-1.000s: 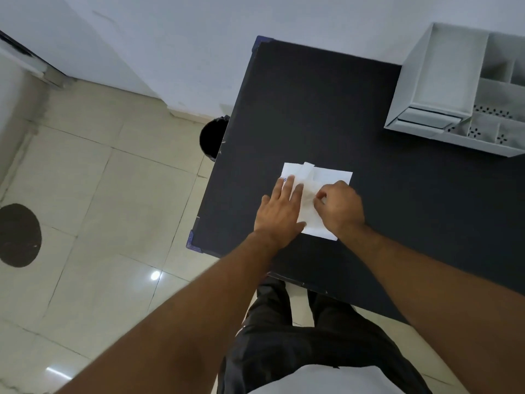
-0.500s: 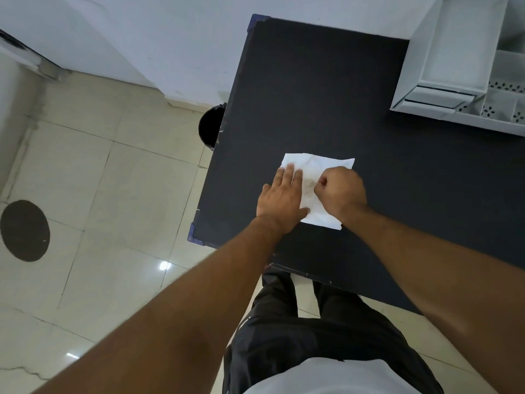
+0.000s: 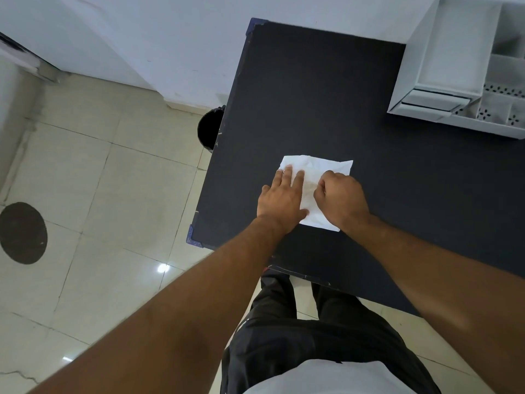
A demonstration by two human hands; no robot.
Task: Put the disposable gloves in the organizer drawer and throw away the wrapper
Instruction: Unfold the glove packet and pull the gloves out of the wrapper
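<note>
A white, crinkled packet of disposable gloves (image 3: 321, 169) lies flat on the black table (image 3: 312, 95), near its front left. My left hand (image 3: 279, 199) rests flat on the packet's left part, fingers stretched out and pressing down. My right hand (image 3: 339, 200) is curled into a pinch on the packet's middle; what its fingertips grip is hidden under the knuckles. The white organizer (image 3: 443, 66) stands at the table's far right, its drawer (image 3: 431, 102) showing at the front of its left section.
A black bin (image 3: 210, 129) stands on the tiled floor against the table's left edge. The wall runs behind the table. A dark round patch (image 3: 22, 233) marks the floor at the far left. My legs are under the table's front edge.
The small folded flap that stuck up at the packet's top edge now lies flat. Both hands stay on the packet. The view has tilted so the organizer sits higher and further right.
</note>
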